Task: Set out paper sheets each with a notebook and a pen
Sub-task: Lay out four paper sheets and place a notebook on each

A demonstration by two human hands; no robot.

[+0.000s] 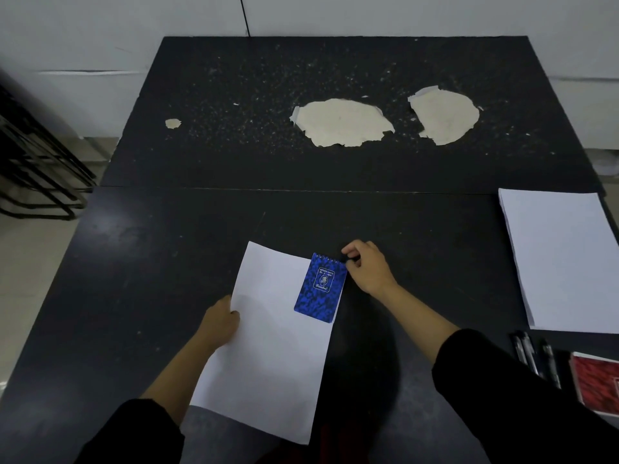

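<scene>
A white paper sheet (268, 346) lies tilted on the black table (150, 262), its near corner over the table's front edge. My left hand (221, 321) grips the sheet's left edge. A small blue spiral notebook (321, 288) lies on the sheet's upper right part. Just right of the notebook's top corner, my right hand (366, 266) pinches a small black thing that looks like the end of a black pen (347, 260). The rest of that pen is lost against the dark table.
A stack of white paper (562, 259) lies at the table's right edge. Near it are several black pens (534, 356) and a red notebook (599, 383). Pale peeled patches (341, 122) mark the far tabletop. Black metal frames (37, 162) stand on the floor at left.
</scene>
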